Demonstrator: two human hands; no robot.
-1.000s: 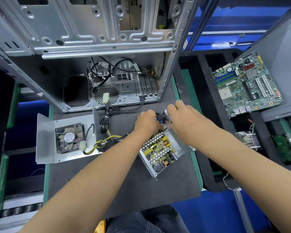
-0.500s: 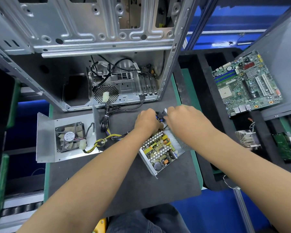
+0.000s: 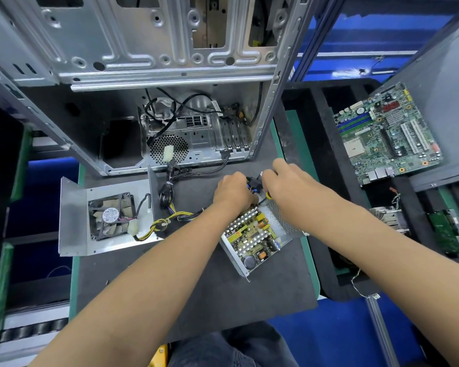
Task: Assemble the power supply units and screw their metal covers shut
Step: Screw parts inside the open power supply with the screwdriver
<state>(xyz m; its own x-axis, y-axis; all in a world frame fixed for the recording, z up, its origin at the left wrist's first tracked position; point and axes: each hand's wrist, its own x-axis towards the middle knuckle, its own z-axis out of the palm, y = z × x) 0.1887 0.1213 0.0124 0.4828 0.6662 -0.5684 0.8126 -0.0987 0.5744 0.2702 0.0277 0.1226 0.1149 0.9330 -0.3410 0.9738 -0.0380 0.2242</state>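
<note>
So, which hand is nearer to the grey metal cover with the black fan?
Left. The left hand is on the far end of the open power supply, right of the grey metal cover with the black fan; the right hand is farther right.

one head-worn wide-angle view looks steeply down and forward, close over the mat (image 3: 196,300); forearms enter from the bottom edge, a case (image 3: 143,62) fills the top, the mat's right edge lies mid-frame.

hands (image 3: 233,193) on connector (image 3: 254,182), open supply (image 3: 255,238)
</note>
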